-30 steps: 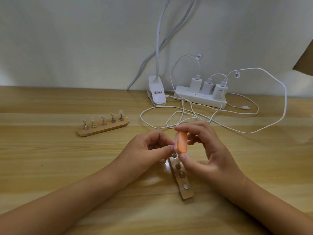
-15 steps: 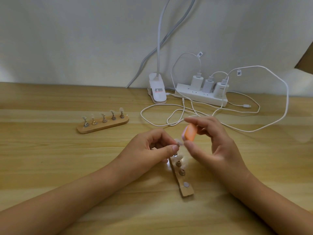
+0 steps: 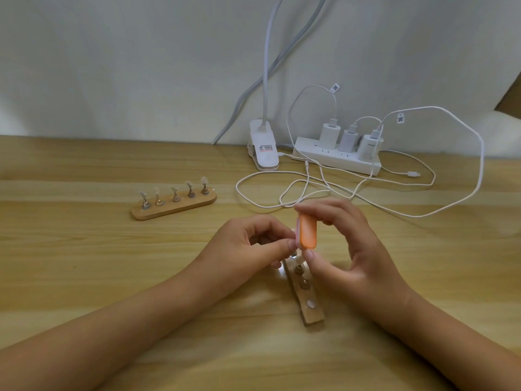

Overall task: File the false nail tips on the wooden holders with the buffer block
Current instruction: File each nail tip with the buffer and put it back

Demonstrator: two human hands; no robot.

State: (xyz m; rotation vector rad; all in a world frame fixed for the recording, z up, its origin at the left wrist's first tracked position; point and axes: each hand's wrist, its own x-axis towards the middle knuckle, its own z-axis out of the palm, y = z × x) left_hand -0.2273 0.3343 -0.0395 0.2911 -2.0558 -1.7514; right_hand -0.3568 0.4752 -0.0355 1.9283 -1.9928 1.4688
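Your right hand [image 3: 352, 249] holds the orange buffer block [image 3: 307, 231] upright over the middle of the table [image 3: 84, 263]. The forefinger is curled over its top end and the thumb presses up on its bottom end; the other fingers are loosely curled behind it.

Your left hand [image 3: 248, 249] sits at nine o'clock of the block. Its thumb and forefinger are pressed together in a pinch right against the block's left edge, seemingly on a nail stand [image 3: 293, 253]. The block hides the tip itself, so I cannot tell whether it touches the tip. The remaining fingers are tucked into the palm.

Directly beneath your hands, the near wooden holder [image 3: 308, 309] runs towards six o'clock, with metal pegs showing along it.

The far wooden holder [image 3: 174, 206] lies well apart at ten o'clock, carrying five nail tips [image 3: 203, 180] upright in a row.

At one o'clock, by the wall, a white power strip [image 3: 335, 158] holds three chargers. A lamp clip [image 3: 263, 149] stands just beside it at twelve. White cables [image 3: 451, 204] loop across the wood behind your right hand.
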